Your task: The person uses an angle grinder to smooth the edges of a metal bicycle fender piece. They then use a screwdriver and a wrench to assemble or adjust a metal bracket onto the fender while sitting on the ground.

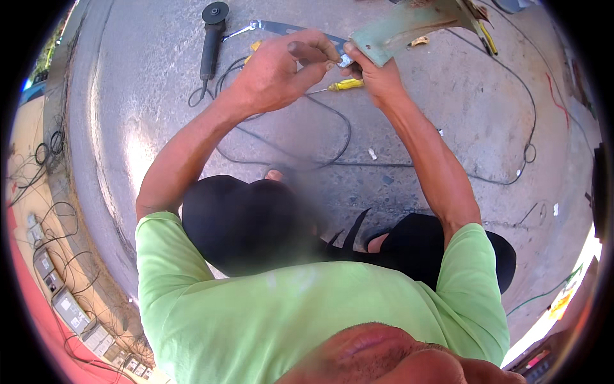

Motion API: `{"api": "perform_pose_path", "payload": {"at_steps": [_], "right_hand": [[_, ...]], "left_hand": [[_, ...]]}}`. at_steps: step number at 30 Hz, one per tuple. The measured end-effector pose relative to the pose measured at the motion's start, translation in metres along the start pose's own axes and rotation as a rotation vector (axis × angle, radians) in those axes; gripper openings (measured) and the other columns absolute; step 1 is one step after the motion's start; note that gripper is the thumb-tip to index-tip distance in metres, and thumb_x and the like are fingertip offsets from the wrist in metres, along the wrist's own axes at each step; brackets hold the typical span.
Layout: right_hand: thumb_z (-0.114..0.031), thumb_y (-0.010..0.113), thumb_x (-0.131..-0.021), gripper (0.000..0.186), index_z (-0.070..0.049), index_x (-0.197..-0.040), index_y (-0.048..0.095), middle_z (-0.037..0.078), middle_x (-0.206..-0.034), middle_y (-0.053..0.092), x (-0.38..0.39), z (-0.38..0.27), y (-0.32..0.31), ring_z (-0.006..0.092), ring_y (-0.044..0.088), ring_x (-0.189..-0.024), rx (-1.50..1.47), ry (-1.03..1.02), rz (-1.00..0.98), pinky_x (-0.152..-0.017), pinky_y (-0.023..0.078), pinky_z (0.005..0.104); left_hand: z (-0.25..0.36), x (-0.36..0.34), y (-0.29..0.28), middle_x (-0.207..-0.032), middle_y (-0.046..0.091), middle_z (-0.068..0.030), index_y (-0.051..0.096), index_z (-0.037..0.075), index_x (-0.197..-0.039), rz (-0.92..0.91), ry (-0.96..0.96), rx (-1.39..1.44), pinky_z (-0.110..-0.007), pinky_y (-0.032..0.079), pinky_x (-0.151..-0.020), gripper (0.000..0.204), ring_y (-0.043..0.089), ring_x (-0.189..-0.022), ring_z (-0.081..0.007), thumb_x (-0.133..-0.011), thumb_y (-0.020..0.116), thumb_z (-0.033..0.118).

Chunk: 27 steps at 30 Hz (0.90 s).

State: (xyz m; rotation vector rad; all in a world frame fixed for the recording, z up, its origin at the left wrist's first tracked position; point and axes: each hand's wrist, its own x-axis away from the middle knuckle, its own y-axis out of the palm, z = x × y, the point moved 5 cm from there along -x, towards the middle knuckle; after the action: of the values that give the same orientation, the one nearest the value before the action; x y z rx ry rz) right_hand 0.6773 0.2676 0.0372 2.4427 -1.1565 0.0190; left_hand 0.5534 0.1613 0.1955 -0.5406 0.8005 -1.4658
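My left hand (278, 70) is closed, its thumb and fingertips meeting at a small shiny silver piece (346, 61). That piece sits between my two hands, at the corner of a worn pale-green metal panel (400, 29). My right hand (379, 75) grips the panel's near corner, thumb on top and fingers beneath. Just below the hands lies a screwdriver with a yellow handle (346, 84) on the floor. Behind my left hand stretches a flat dark-grey metal strip (281, 28), partly hidden by the fingers. A silver wrench (238, 32) touches or nearly touches its left end.
A black angle grinder (210, 48) lies at the far left, its cord (348, 137) looping across the concrete floor before my knees. Another yellow-handled tool (488, 38) is at the far right. Tangled wires and grey boxes (70, 310) line the left edge.
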Motion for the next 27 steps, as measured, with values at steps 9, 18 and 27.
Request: {"api": "perform_pose_path", "payload": {"at_steps": [9,18,27], "right_hand": [[-0.032,0.074,-0.095,0.027,-0.009,-0.107,0.067,0.002,-0.092,0.073,0.011,-0.030,0.042,0.0153,0.072,-0.079,-0.045,-0.057,0.004,-0.069,0.051,0.0257],[-0.030,0.073,-0.096,0.028,-0.008,-0.110,0.065,0.005,-0.095,0.074,0.017,-0.010,0.076,0.0199,0.074,-0.085,-0.063,-0.003,-0.022,-0.070,0.053,0.0282],[-0.030,0.077,-0.094,0.033,-0.005,-0.112,0.065,0.007,-0.093,0.073,0.006,0.011,0.085,0.0195,0.073,-0.079,0.092,-0.098,-0.066,-0.065,0.053,0.0291]], "left_hand": [[-0.001,0.041,-0.032,-0.101,0.072,-0.0081,0.074,-0.003,-0.095,0.287,0.034,0.069,-0.031,0.053,-0.078,0.011,0.068,-0.086,-0.0216,-0.091,0.068,0.006],[-0.024,0.074,-0.039,-0.103,0.072,-0.0053,0.077,0.000,-0.095,0.324,-0.064,0.088,-0.033,0.054,-0.087,0.011,0.068,-0.096,-0.0200,-0.094,0.067,0.005],[-0.044,0.086,-0.039,-0.101,0.072,-0.0065,0.076,0.000,-0.096,0.341,-0.112,0.129,-0.033,0.053,-0.080,0.011,0.069,-0.087,-0.0203,-0.091,0.069,0.007]]}}
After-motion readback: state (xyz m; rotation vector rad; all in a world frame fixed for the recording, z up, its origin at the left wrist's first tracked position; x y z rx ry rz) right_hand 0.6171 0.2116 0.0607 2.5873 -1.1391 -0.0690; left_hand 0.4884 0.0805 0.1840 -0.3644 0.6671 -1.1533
